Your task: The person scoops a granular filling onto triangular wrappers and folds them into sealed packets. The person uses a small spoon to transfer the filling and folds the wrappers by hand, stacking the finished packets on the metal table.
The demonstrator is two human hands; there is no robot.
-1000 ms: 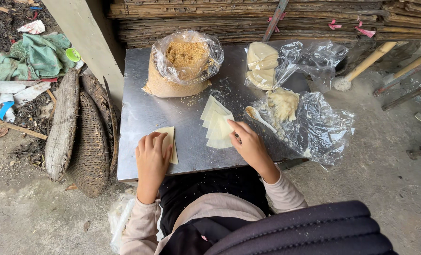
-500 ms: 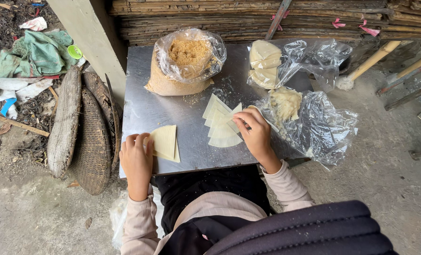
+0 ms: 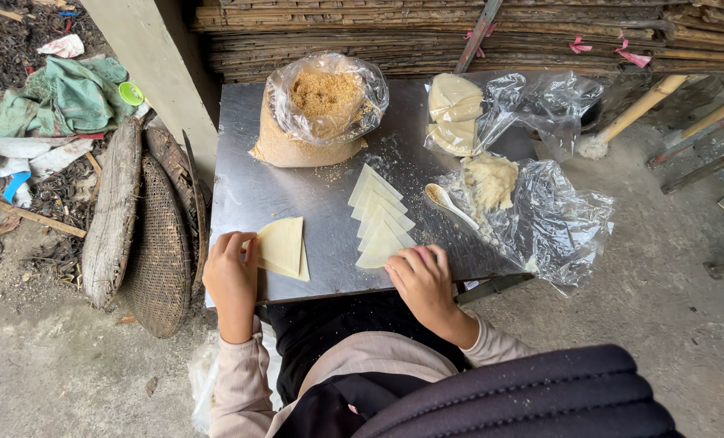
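On the steel table (image 3: 297, 195) my left hand (image 3: 230, 274) pinches the left edge of a small stack of pale, flat dough wrappers (image 3: 282, 246). A fanned row of folded triangular wrappers (image 3: 380, 217) lies at the table's middle. My right hand (image 3: 421, 276) rests with curled fingers on the table at the near end of that row, touching the closest triangle. A spoon (image 3: 449, 203) lies beside a lump of pale filling (image 3: 490, 180) on clear plastic.
A plastic bag of brown crumbs (image 3: 320, 113) stands at the back. Another bag with pale dough pieces (image 3: 454, 113) is at back right. Woven baskets (image 3: 147, 235) lean at the table's left. Stacked bamboo (image 3: 459, 32) runs behind.
My left hand slid left to the wrapper stack's edge. My right hand drew back from the triangle row toward the table's near edge.
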